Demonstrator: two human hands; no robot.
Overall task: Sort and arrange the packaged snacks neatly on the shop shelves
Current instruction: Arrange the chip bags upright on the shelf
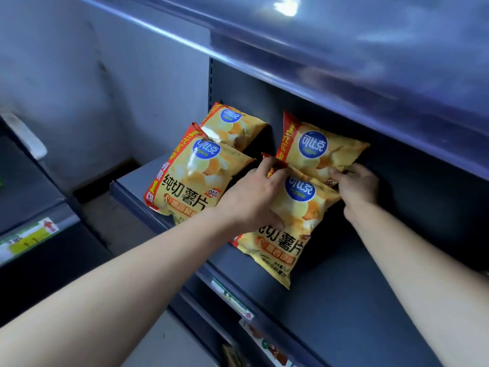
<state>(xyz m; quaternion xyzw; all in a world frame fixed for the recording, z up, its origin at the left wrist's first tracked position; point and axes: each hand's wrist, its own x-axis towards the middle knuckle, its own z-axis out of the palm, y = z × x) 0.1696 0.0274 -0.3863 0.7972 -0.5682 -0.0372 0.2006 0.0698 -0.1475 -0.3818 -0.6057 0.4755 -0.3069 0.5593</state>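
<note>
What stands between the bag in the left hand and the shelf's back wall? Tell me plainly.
The rear bag stands right behind the front bag that the left hand grips, between it and the back wall. The right hand pinches that rear bag's lower edge.

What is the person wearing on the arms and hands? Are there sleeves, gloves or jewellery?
Nothing worn shows. The left arm and right arm are bare, no sleeve in view; the left hand and right hand have no glove, ring, watch or bracelet.
</note>
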